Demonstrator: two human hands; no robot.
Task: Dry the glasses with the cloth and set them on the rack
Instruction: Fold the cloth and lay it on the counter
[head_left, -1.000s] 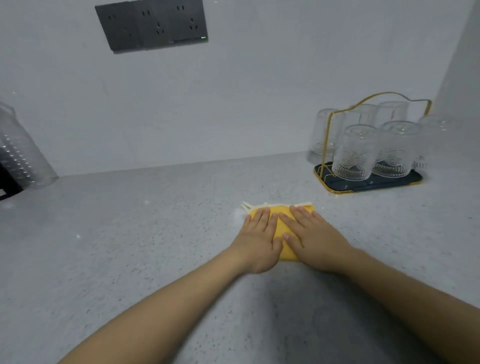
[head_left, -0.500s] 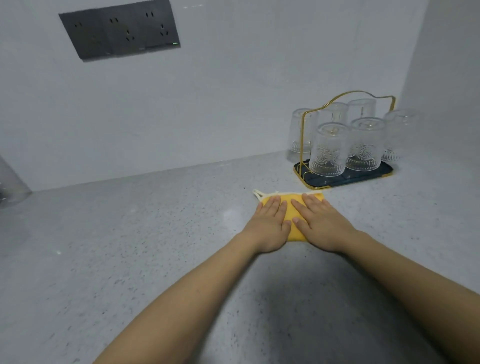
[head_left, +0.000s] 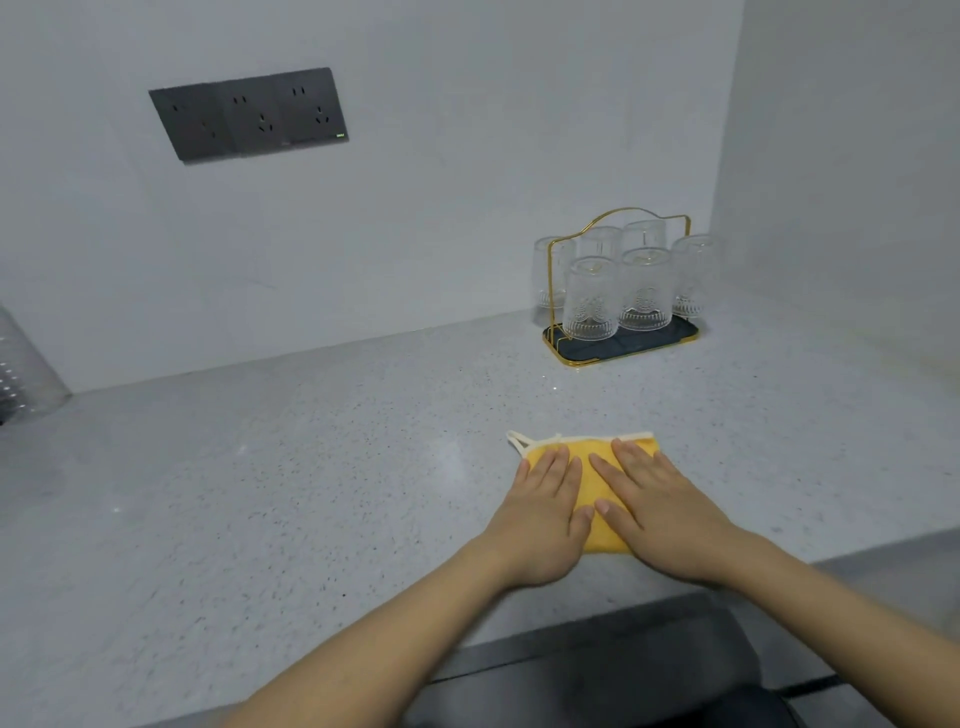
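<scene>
Both hands lie flat with straight fingers on the folded yellow cloth (head_left: 589, 483), the left hand (head_left: 540, 519) on its left part, the right hand (head_left: 660, 514) on its right, thumbs nearly touching; they hide most of it. Well beyond, near the corner, upturned glasses (head_left: 590, 299) stand on the gold-wire rack (head_left: 621, 348); the rear ones blur together. At the bench's (head_left: 260, 493) left edge, a clear container (head_left: 21, 364) is cut off.
</scene>
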